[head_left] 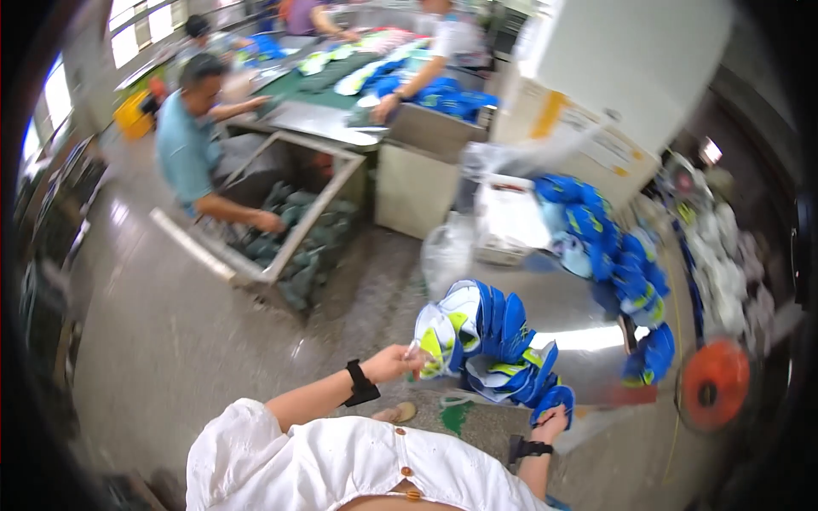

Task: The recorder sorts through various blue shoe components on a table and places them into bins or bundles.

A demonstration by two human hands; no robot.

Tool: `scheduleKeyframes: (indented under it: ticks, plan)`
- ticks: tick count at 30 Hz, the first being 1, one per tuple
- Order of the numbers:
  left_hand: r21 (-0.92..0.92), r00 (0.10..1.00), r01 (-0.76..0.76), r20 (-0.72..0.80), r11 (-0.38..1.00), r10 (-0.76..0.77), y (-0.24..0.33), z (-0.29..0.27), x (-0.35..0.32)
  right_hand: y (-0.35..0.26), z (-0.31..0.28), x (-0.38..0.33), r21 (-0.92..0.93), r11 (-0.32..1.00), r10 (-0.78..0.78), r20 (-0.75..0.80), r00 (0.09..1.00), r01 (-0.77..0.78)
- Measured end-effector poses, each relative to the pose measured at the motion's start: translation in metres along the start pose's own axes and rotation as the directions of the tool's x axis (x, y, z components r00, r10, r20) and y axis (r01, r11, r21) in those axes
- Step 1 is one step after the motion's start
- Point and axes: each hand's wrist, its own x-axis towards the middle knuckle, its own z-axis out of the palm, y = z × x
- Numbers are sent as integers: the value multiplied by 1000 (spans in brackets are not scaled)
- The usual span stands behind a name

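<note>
A stack of blue, white and yellow-green shoe uppers [490, 345] is gripped between both hands: left hand [396, 362] at the front piece, right hand [552, 419] beneath. Yellow-and-white labels [588, 136] are seen on a white column beyond a clear plastic bag [447, 251]; an orange fan [714, 383] stands right.
</note>
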Motion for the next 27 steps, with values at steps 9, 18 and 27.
scheduleKeyframes:
  ticks: [9,18,27]
  plan:
    - [151,694,176,-720,973,-13,-197,-18,-341,-13,216,-161,-553,829,469,767,438,81]
    - [-245,-313,-419,-865,874,-392,-351,0,-558,126,292,-545,-637,709,695,556,-456,302]
    - [-110,-472,-246,-854,963,-218,-374,-212,-655,229,425,-704,-502,800,591,568,-572,328]
